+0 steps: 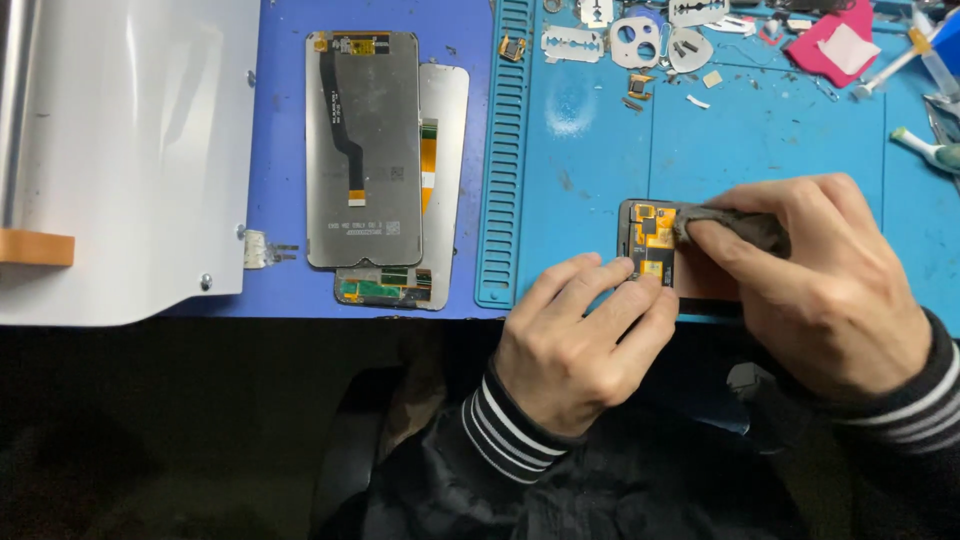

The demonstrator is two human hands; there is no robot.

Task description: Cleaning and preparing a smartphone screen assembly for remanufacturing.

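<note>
We judge the small phone panel under our hands to be light, thin and stiff, yet fragile: its exposed orange flex circuit with tiny parts would likely tear or crack under hard pressure, so it is best steadied by its dark edges, not by the circuitry. It lies flat at the near edge of the blue mat on the tabletop. Our left hand presses its fingers down on the panel's near edge, pinning it without closing around it. Our right hand is clenched on a dark grey cloth, which touches the panel's upper right part. The panel looks dark-framed, with a brownish back. Two larger screen assemblies lie well apart to the left.
</note>
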